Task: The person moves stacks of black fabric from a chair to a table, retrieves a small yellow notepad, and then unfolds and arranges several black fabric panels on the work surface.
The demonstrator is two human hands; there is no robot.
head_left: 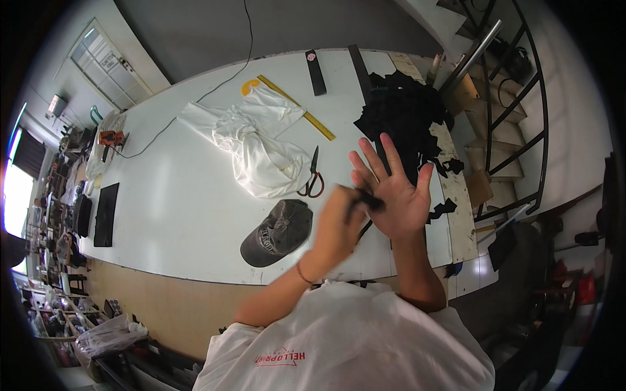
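Leftward, broad glossy white tabletop (163, 208) gives room; mid-frame lie rumpled white cloth (261, 163) and a rounded grey cap (279, 231). Right of centre, the left hand (339, 221) grasps a blurred black object (373, 201) before the right hand (399, 202), palm up-facing, fingers spread; beyond, ragged black fabric (404, 107) nears the wooden edge (463, 218).

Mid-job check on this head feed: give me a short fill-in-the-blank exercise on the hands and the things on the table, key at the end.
1. The left hand holds a dark, blurred object, while the right hand is spread open with its ____ facing the camera.
2. A thin bracelet circles the ____ wrist.
3. The scissors lie beside the ____ cloth.
4. The long ruler on the table is coloured ____.

Missing words: palm; left; white; yellow.
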